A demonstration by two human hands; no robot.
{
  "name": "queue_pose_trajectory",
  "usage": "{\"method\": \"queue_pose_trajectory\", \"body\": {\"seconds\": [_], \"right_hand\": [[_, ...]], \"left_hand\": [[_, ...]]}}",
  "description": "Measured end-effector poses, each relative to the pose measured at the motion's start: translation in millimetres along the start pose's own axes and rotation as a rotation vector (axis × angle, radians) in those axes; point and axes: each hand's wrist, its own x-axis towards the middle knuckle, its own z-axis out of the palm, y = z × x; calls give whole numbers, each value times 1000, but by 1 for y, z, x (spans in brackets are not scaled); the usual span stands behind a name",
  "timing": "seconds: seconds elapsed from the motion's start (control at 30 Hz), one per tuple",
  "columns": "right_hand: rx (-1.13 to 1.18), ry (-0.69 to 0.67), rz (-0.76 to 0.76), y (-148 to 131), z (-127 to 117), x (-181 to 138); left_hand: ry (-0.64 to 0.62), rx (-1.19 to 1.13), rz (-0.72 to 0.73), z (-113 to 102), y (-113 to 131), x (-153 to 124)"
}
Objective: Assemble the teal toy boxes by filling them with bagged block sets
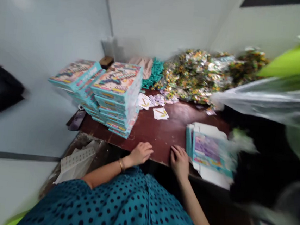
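Note:
My left hand [141, 153] rests on the front edge of the dark red table [163, 138], fingers loosely bent and nothing in them. On the same edge, farther right, lies my right hand [180, 161], its fingers stretched over the tabletop and also holding nothing. Just right of that hand is a pile of flat, unfolded turquoise and white cartons [210, 150] with a purple picture. Beyond my left hand stand stacked turquoise boxes [114, 95] with colourful printed lids. Small white cards [161, 113] with a yellow mark lie mid-table.
Shiny multicoloured packets [198, 74] heap along the back wall beside a teal bundle [155, 72]. A phone [77, 120] lies at the left table corner. Clear plastic [268, 97] hangs over the right side. Below on the left sits a bin [77, 162] holding paper.

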Motion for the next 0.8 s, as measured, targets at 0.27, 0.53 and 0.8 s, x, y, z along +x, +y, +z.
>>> {"method": "queue_pose_trajectory", "body": {"seconds": [0.27, 0.53, 0.8], "right_hand": [[-64, -66, 132, -9, -2, 7], [-136, -171, 138, -16, -4, 7], [-153, -312, 61, -15, 63, 116]], "left_hand": [[-32, 166, -111, 16, -2, 17], [-11, 16, -158, 10, 7, 13], [142, -433, -302, -18, 15, -65]]}}
